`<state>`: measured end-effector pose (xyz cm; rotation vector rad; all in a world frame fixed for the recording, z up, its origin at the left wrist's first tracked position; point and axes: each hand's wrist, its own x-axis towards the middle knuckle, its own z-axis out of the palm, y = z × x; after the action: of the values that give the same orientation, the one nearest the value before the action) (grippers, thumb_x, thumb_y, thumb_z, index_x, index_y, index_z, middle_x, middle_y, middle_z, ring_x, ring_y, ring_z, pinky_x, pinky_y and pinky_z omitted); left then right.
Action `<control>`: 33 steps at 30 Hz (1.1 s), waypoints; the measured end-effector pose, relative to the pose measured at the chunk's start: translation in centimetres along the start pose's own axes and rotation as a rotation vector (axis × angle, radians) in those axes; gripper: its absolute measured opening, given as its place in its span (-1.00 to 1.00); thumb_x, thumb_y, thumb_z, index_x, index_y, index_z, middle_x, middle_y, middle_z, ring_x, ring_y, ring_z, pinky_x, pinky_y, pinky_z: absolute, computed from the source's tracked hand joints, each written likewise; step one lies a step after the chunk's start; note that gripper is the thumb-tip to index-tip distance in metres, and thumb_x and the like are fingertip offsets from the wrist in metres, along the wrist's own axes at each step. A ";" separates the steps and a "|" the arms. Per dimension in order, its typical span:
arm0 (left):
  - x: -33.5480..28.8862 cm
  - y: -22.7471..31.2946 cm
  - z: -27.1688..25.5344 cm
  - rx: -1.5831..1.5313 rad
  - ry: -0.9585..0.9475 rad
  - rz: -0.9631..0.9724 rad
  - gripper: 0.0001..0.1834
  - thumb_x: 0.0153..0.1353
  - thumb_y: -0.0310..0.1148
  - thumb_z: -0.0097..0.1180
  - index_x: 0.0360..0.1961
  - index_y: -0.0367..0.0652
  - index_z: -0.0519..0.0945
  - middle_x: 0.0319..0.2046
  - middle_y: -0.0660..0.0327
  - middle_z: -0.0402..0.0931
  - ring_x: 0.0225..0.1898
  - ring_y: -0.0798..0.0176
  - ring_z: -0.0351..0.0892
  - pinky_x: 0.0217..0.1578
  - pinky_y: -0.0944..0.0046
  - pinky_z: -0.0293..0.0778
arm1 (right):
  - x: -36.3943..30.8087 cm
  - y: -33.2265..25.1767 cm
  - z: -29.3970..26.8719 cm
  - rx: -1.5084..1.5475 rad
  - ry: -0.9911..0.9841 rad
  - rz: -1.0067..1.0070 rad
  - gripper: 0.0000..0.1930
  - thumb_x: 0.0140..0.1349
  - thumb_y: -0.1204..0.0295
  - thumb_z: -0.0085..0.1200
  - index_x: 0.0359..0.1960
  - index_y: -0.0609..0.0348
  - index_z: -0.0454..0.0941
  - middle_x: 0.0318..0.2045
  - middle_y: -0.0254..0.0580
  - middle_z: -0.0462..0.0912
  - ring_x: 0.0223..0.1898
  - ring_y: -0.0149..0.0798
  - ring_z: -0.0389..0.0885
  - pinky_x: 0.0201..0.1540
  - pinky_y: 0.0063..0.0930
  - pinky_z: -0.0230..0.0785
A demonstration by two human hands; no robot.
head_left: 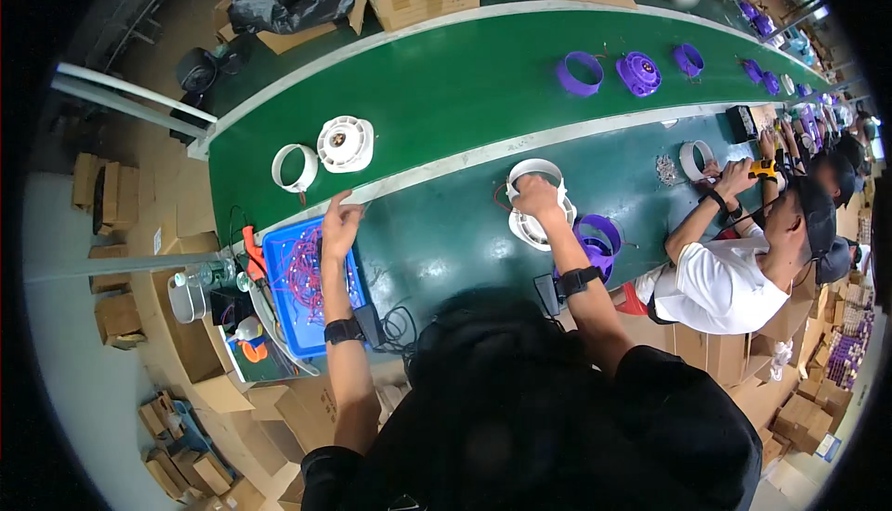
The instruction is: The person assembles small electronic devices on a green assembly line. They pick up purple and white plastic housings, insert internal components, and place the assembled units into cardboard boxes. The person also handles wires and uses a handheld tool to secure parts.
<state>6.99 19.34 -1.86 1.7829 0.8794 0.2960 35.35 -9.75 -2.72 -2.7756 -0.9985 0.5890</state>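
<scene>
My left hand (pixel 342 229) is raised beside the right rim of a blue tray (pixel 312 343), its fingers apart and holding nothing I can see. In the tray lies a tangle of red and pink wires (pixel 303 271). Over at the middle of the bench, my right hand (pixel 536 197) is closed on the near side of a white ring (pixel 536 166); its fingertips are partly hidden. Right below that ring sits a round white vented housing (pixel 531 232), partly covered by the hand. A thin red wire loops out at its left. Purple ring-shaped parts (pixel 599 240) stand just right of my right forearm.
On the green conveyor belt (pixel 446 74) lie a white ring (pixel 295 168), a white vented housing (pixel 346 144) and several purple parts (pixel 638 74). An orange-handled tool (pixel 253 249) lies left of the tray. A co-worker in a white shirt (pixel 725 279) sits to the right, near another white ring (pixel 695 160).
</scene>
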 end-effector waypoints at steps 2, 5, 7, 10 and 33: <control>0.1 2.0 0.1 -0.044 -0.047 0.007 -0.57 0.21 -0.51 -0.09 0.15 -0.15 0.34 -0.20 0.10 0.58 -0.19 0.27 0.58 -0.21 0.33 0.48 | -0.2 0.0 0.1 0.029 0.030 -0.017 -0.74 0.00 0.29 0.09 -0.37 0.24 0.58 -0.31 0.15 0.63 -0.24 0.16 0.62 -0.13 -0.09 0.49; -0.1 7.8 1.2 -0.191 -0.043 0.118 -0.58 0.18 -0.57 -0.08 0.11 -0.19 0.37 -0.24 0.10 0.60 -0.25 0.29 0.59 -0.26 0.38 0.47 | -1.3 -1.6 -3.4 0.255 0.232 0.020 -0.73 0.07 0.29 0.04 -0.34 0.27 0.57 -0.36 0.20 0.62 -0.25 0.17 0.62 -0.16 -0.04 0.46; -1.0 11.8 2.2 -0.274 -0.004 0.152 -0.52 0.21 -0.55 -0.09 0.19 -0.14 0.27 -0.22 0.09 0.59 -0.24 0.28 0.59 -0.25 0.35 0.46 | -2.3 -1.8 -6.0 0.469 0.323 -0.144 -0.71 0.18 0.34 -0.03 -0.25 0.34 0.56 -0.41 0.20 0.64 -0.32 0.11 0.65 -0.29 -0.09 0.45; -3.0 13.9 3.2 -0.398 0.067 0.086 -0.49 0.29 -0.46 -0.09 0.26 -0.09 0.15 -0.20 0.05 0.58 -0.19 0.21 0.59 -0.19 0.25 0.47 | -5.8 -4.9 -10.2 1.345 -0.109 -0.193 -0.70 0.28 0.38 -0.12 -0.13 0.42 0.49 -0.38 0.11 0.66 -0.37 -0.09 0.69 -0.31 -0.28 0.52; -10.1 14.8 9.7 -0.426 0.004 -0.013 -0.45 0.28 0.11 -0.16 0.11 -0.04 0.34 -0.01 0.19 0.36 0.06 0.17 0.35 0.00 0.01 0.33 | -11.4 -12.5 -9.3 1.442 -0.493 -0.473 -0.64 0.39 0.20 -0.24 -0.18 0.31 0.42 -0.60 -0.21 0.51 -0.71 -0.38 0.51 -0.76 -0.54 0.38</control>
<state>11.87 3.24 9.66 1.3814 0.7643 0.4432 23.80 -7.27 12.53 -1.1219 -0.7269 1.2472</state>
